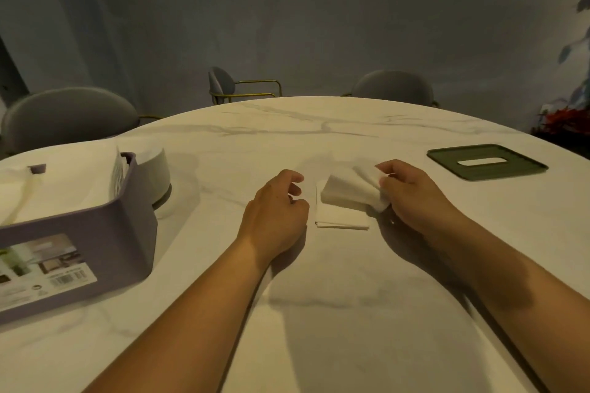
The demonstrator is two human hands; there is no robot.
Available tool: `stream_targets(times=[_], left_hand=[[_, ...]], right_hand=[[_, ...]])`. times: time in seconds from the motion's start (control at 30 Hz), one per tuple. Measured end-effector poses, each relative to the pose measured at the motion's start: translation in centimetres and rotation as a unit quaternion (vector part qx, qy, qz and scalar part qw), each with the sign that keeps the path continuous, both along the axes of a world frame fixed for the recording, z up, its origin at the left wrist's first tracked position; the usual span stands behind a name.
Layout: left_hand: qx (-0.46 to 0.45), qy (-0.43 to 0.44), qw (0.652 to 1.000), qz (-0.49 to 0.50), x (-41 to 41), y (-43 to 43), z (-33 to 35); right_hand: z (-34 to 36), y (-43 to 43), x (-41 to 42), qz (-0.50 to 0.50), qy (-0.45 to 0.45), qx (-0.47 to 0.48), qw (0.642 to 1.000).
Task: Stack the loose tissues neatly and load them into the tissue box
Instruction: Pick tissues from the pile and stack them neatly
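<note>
My right hand (407,193) grips a white folded tissue (349,193) by its right end, lifted slightly above a small flat stack of tissues (338,220) on the table. Just left of the stack hovers my left hand (277,206), fingers loosely curled and holding nothing. A white round-cornered tissue box body (156,174) stands at the left, partly hidden behind a purple bin. Its dark green lid (487,163), with a slot in the middle, lies flat at the right.
A purple plastic bin (79,242) with a label, holding white items, sits at the left edge of the white marble table (319,313). Grey chairs (68,115) stand around the far side. A plant and red flowers are at the far right.
</note>
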State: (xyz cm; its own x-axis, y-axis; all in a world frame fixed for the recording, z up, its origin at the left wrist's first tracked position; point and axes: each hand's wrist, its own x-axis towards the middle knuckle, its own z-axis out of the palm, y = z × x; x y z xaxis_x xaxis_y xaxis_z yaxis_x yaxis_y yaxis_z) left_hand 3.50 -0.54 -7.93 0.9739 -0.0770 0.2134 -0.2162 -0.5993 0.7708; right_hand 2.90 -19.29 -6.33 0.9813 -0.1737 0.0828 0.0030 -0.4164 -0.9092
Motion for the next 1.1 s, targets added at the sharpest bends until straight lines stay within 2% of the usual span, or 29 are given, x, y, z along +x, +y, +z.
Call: stream_targets(times=[0.17,0.3,0.4,0.47,0.53,0.63,0.73,0.77,0.83,0.9,0.97,1.1], left_hand=[[-0.052,-0.011,0.999,0.002,0.1,0.0,0.0],[-0.077,-0.01,0.997,0.002,0.0,-0.1,0.1],[-0.086,-0.008,0.996,-0.001,0.0,-0.3,0.2],[-0.108,0.001,0.994,0.004,0.0,-0.5,0.4],[-0.139,-0.003,0.99,0.008,-0.2,-0.9,0.5],[-0.238,-0.007,0.971,0.02,-0.9,-1.6,1.0],[-0.38,0.081,0.922,-0.001,-1.9,-2.5,1.6],[-0.429,0.126,0.894,-0.029,-2.1,-2.8,1.8],[-0.537,0.214,0.812,-0.083,-2.5,-3.2,2.1],[-0.62,0.253,0.736,-0.1,-2.8,-3.1,2.3],[-0.667,0.262,0.692,-0.085,-2.8,-3.0,2.4],[-0.707,0.251,0.661,-0.017,-1.9,-2.2,2.3]], right_hand=[[0.9,0.4,-0.6,-0.076,0.056,0.226,0.969],[1.0,0.6,-1.4,-0.028,0.067,0.159,0.985],[1.0,0.4,-1.5,-0.005,0.079,0.235,0.969],[1.5,0.2,-1.5,-0.015,0.094,0.221,0.97],[1.7,0.2,-1.2,-0.035,0.104,0.265,0.958],[2.0,0.2,-1.3,-0.074,0.091,0.352,0.929],[1.9,1.0,-1.6,-0.048,-0.032,0.226,0.972],[1.9,1.8,-1.9,-0.034,-0.079,0.171,0.982],[1.7,3.2,-2.7,0.04,-0.154,0.035,0.987],[0.8,3.9,-2.7,0.137,-0.144,-0.107,0.974],[0.6,3.8,-2.6,0.177,-0.114,-0.214,0.954],[1.5,2.9,-2.4,0.154,-0.161,-0.16,0.961]])
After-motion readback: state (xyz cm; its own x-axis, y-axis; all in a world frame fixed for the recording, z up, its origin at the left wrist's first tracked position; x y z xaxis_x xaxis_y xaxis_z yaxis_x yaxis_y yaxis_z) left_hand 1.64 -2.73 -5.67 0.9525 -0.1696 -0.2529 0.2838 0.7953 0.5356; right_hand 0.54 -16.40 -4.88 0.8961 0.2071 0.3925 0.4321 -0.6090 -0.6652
